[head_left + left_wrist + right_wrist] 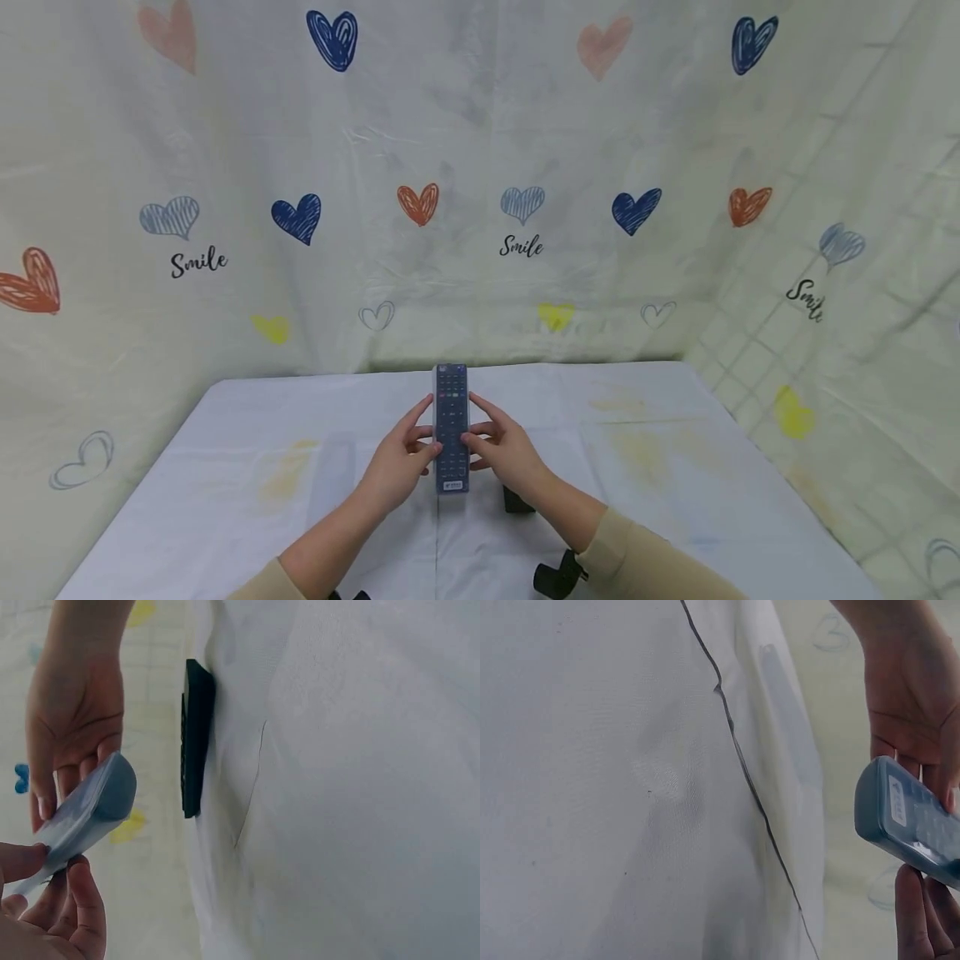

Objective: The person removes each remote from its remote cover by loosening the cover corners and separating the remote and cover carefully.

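A dark, many-buttoned remote control (452,429) is held upright between both hands, its button side towards the head camera. My left hand (397,458) grips its left edge, thumb on the front. My right hand (510,450) grips the opposite edge, its thumb also on the buttons. A white label shows near the lower end. In the left wrist view the remote (97,799) looks glossy and pale blue; the right wrist view shows its rounded end and label. A dark flat block (517,500) lies on the table below my right hand, partly hidden by it.
A white cloth with creases and yellowish stains covers the table (225,467). Behind it hangs a pale curtain (465,283) printed with hearts and "Smile". A black device (558,577) sits beside the right sleeve.
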The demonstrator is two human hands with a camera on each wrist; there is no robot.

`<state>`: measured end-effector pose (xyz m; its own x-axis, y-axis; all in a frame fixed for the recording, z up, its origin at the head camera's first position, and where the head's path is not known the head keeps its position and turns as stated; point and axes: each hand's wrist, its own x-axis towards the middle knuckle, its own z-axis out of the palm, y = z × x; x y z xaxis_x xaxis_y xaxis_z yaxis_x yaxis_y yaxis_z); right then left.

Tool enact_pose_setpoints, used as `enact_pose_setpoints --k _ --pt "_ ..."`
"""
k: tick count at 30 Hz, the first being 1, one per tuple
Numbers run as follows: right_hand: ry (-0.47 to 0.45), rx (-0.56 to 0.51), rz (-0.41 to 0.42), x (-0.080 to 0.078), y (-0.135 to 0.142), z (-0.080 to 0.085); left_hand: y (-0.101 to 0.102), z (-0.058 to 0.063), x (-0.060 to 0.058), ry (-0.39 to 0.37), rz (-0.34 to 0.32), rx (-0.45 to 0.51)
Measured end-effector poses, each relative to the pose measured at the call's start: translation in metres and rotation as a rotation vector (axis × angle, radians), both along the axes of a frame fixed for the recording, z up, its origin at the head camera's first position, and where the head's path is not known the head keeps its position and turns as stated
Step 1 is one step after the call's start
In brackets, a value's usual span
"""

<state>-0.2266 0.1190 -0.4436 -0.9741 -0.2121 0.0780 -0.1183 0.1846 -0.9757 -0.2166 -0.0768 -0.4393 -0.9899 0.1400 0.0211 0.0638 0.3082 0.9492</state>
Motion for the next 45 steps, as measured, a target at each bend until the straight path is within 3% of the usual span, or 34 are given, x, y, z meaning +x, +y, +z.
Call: enact_pose_setpoints --k 8,19,30,34,39,45 --pt "0.036 0.003 -0.024 -0.002 0.013 0.006 0.009 -0.002 0.006 -0.003 -0.010 -0.003" --pt "0.064 -0.074 -0.133 -0.016 0.024 0.035 0.020 -0.009 0.015 -0.013 -0.087 -0.031" --pt "0.056 -0.068 -0.137 -0.016 0.024 0.041 0.020 -0.009 0.016 0.023 -0.105 -0.043" --pt "0.099 -0.049 -0.125 -0.011 0.024 0.041 0.016 -0.001 0.012 0.073 -0.071 -0.014" --pt "0.129 -0.029 -0.066 -0.006 0.023 0.035 0.015 0.017 0.005 0.153 -0.033 0.039" --pt "0.175 0.015 -0.025 -0.001 0.020 0.034 0.017 0.032 0.003 0.158 -0.033 0.050"
